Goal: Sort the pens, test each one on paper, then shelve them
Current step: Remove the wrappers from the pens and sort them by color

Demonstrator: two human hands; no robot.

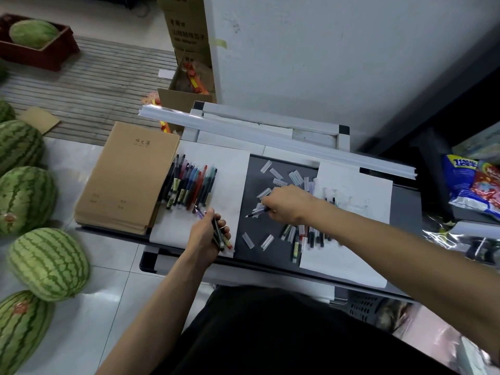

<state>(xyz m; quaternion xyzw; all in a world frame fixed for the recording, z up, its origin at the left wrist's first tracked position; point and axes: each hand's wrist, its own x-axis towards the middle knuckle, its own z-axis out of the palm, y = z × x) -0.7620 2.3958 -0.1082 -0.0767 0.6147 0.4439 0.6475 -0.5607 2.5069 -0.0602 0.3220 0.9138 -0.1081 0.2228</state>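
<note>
Currently, the fingers (pixel 267 204) of the right hand (pixel 286 205) pinch one uncapped pen (pixel 258 212), tip pointing left, over the dark counter (pixel 257 255). Fingers (pixel 226 230) of the left hand (pixel 208 236) curl round a bundle of pens (pixel 217 232) above a white paper sheet (pixel 227 163). A row of pens (pixel 189 185) lies on that sheet; clear caps (pixel 276 173) lie scattered on the counter. Brown notebooks (pixel 127 177) sit further left. Watermelons (pixel 48 263) rest on the tiled floor (pixel 113 280).

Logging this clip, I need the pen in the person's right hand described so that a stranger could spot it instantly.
Find the dark strip of tabletop strewn with clear caps. Over it the right hand pinches one pen, tip pointing left. Unlike the bundle of pens in the left hand, it is held alone, its point bare.
</note>
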